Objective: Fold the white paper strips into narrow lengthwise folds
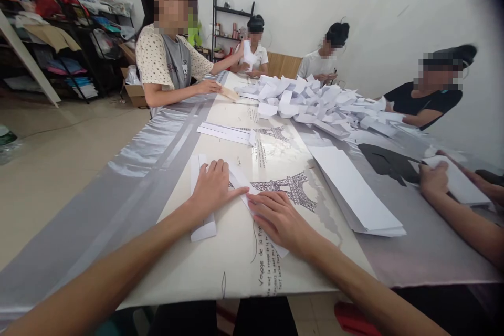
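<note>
My left hand (212,184) presses down on a folded white paper strip (203,228) lying on the table, its thumb stretched to the right. A second narrow white strip (236,172) runs diagonally from beside my left fingers to under my right hand. My right hand (281,219) lies over that diagonal strip, fingers extended along it, with the tip near my left thumb. The strip's lower end (282,252) shows below my right palm. Whether the two strips are one joined piece, I cannot tell. Ahead lies another folded white strip (226,134).
A stack of white paper sheets (356,194) lies to my right. Beyond is a big heap of folded white papers (311,100). A person at the left (169,63) holds paper; others sit around the table. At far right, another person's hands (433,176) hold white paper.
</note>
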Demonstrator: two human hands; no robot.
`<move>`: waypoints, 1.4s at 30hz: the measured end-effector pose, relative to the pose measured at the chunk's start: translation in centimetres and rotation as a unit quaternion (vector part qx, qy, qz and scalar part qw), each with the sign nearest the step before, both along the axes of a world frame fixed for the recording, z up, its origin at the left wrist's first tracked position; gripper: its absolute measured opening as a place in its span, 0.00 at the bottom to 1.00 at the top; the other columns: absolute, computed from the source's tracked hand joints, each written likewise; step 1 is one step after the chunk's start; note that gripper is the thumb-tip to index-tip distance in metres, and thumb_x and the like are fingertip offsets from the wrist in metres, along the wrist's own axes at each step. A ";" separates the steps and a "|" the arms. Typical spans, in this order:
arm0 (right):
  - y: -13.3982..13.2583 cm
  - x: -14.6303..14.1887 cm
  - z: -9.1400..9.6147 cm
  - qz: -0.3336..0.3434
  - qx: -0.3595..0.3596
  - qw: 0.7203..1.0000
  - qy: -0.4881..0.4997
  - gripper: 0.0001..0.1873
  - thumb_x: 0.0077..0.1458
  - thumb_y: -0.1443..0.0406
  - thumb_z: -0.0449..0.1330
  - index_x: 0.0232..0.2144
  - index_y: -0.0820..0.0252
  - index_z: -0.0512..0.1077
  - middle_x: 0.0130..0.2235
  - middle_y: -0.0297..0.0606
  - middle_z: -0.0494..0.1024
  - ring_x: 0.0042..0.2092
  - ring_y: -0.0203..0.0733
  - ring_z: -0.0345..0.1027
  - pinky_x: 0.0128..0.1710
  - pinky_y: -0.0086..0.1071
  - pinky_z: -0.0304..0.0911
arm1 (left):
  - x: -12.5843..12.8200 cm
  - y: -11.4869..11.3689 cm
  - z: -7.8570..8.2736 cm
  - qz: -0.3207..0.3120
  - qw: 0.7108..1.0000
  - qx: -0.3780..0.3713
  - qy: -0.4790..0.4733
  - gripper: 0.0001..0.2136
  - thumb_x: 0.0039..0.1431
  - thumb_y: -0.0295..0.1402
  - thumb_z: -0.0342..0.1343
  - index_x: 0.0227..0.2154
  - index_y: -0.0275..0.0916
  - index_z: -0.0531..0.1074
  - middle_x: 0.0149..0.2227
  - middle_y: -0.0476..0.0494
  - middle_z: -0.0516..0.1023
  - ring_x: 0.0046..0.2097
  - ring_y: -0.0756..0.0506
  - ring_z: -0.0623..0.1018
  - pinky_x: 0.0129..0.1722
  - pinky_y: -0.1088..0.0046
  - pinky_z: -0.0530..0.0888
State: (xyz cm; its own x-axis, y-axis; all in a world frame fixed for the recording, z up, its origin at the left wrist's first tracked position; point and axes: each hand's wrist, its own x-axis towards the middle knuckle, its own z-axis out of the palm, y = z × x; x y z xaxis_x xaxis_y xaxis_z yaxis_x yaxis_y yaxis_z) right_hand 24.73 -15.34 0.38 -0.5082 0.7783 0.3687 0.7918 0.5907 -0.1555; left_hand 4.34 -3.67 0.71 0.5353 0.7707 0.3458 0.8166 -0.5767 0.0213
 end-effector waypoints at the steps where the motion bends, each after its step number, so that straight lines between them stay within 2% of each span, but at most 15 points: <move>1: 0.0 0.0 0.0 0.002 -0.003 1.000 0.002 0.16 0.70 0.66 0.51 0.55 0.55 0.73 0.59 0.38 0.76 0.59 0.49 0.66 0.56 0.47 0.61 | 0.0 0.1 0.0 0.005 1.000 -0.009 -0.013 0.29 0.63 0.61 0.48 0.42 0.35 0.70 0.45 0.31 0.74 0.48 0.34 0.73 0.50 0.55 0.67; 4: 0.1 0.1 0.0 0.008 -0.007 1.000 0.011 0.17 0.70 0.66 0.52 0.56 0.55 0.73 0.58 0.38 0.76 0.57 0.49 0.67 0.55 0.48 0.62 | 0.0 0.4 -0.2 0.013 0.999 -0.031 -0.036 0.25 0.63 0.58 0.51 0.42 0.37 0.67 0.46 0.33 0.73 0.48 0.34 0.72 0.47 0.55 0.68; 10: 0.1 0.1 0.2 0.001 -0.015 1.000 0.019 0.16 0.70 0.66 0.52 0.55 0.55 0.75 0.59 0.37 0.76 0.55 0.49 0.67 0.54 0.48 0.63 | -0.4 2.0 -0.6 0.035 0.997 -0.039 -0.058 0.14 0.67 0.45 0.50 0.41 0.38 0.65 0.46 0.35 0.71 0.49 0.35 0.71 0.48 0.56 0.67; 15: 0.1 0.1 0.1 0.004 -0.012 1.000 0.019 0.16 0.70 0.66 0.53 0.55 0.56 0.75 0.59 0.38 0.76 0.54 0.50 0.67 0.54 0.49 0.63 | -0.9 3.0 -0.8 0.064 0.992 -0.045 -0.100 0.15 0.65 0.44 0.52 0.45 0.37 0.64 0.47 0.36 0.71 0.51 0.36 0.70 0.51 0.57 0.66; 18: 0.1 0.2 0.0 0.003 -0.008 1.000 0.016 0.17 0.69 0.67 0.53 0.55 0.55 0.75 0.58 0.38 0.77 0.53 0.50 0.68 0.53 0.49 0.64 | -0.6 2.7 -0.7 0.070 0.992 -0.011 -0.103 0.15 0.65 0.41 0.53 0.47 0.35 0.65 0.48 0.35 0.71 0.51 0.36 0.70 0.52 0.56 0.66; 20: 0.1 0.2 0.0 0.001 -0.004 1.000 0.012 0.17 0.69 0.67 0.53 0.55 0.54 0.75 0.58 0.39 0.77 0.53 0.49 0.68 0.53 0.49 0.64 | -0.4 2.4 -0.5 0.055 0.995 0.024 -0.085 0.13 0.66 0.39 0.53 0.48 0.35 0.67 0.50 0.33 0.71 0.51 0.35 0.70 0.54 0.55 0.65; 23: 0.0 0.1 0.0 0.003 -0.002 1.000 0.012 0.17 0.69 0.67 0.53 0.55 0.55 0.75 0.58 0.41 0.77 0.53 0.50 0.68 0.54 0.49 0.64 | 0.0 1.9 -0.3 -0.002 0.998 0.052 -0.023 0.09 0.69 0.32 0.49 0.44 0.36 0.72 0.51 0.33 0.72 0.53 0.36 0.70 0.55 0.57 0.65; 25: 0.0 0.1 0.0 0.003 -0.002 1.000 0.015 0.17 0.69 0.67 0.52 0.55 0.56 0.75 0.59 0.42 0.76 0.53 0.51 0.68 0.54 0.50 0.64 | 0.1 1.8 -0.3 -0.035 0.998 0.040 0.022 0.10 0.69 0.28 0.46 0.39 0.37 0.74 0.47 0.33 0.75 0.52 0.36 0.72 0.50 0.59 0.68; 27: -0.1 0.1 -0.1 0.002 0.000 1.000 0.012 0.17 0.69 0.66 0.52 0.56 0.54 0.75 0.59 0.41 0.76 0.53 0.51 0.68 0.54 0.51 0.65 | 0.0 1.5 -0.5 -0.045 0.998 0.023 0.047 0.13 0.69 0.26 0.45 0.35 0.37 0.75 0.40 0.35 0.77 0.46 0.37 0.75 0.42 0.61 0.70; 30: 0.0 0.1 -0.1 -0.007 0.003 1.000 0.002 0.17 0.69 0.65 0.53 0.56 0.53 0.75 0.59 0.39 0.76 0.53 0.51 0.67 0.53 0.51 0.65 | -0.2 1.1 -0.8 -0.051 0.997 0.018 0.055 0.13 0.69 0.25 0.47 0.33 0.38 0.75 0.37 0.37 0.78 0.41 0.38 0.77 0.38 0.62 0.71; 35: -0.4 0.1 -0.1 -0.016 0.001 1.000 0.012 0.16 0.69 0.65 0.53 0.55 0.54 0.75 0.59 0.35 0.76 0.51 0.51 0.67 0.52 0.50 0.65 | -0.5 0.5 -0.6 -0.053 0.997 0.024 0.053 0.12 0.71 0.30 0.47 0.40 0.36 0.76 0.49 0.32 0.79 0.51 0.37 0.77 0.49 0.61 0.71; 39: -2.3 0.2 0.3 -0.019 -0.008 1.000 0.020 0.17 0.70 0.66 0.52 0.55 0.55 0.74 0.58 0.36 0.77 0.49 0.49 0.68 0.51 0.50 0.65 | -0.8 0.5 -0.3 -0.056 0.998 0.004 0.030 0.14 0.71 0.34 0.47 0.49 0.31 0.73 0.52 0.29 0.78 0.55 0.37 0.77 0.57 0.59 0.69; 42: -4.6 0.6 0.7 -0.029 -0.025 0.999 0.006 0.19 0.69 0.68 0.52 0.58 0.55 0.72 0.60 0.38 0.75 0.48 0.50 0.69 0.51 0.51 0.66 | -1.1 0.5 -0.2 -0.058 0.998 -0.007 0.006 0.16 0.71 0.37 0.47 0.52 0.33 0.71 0.57 0.29 0.76 0.58 0.37 0.75 0.60 0.55 0.65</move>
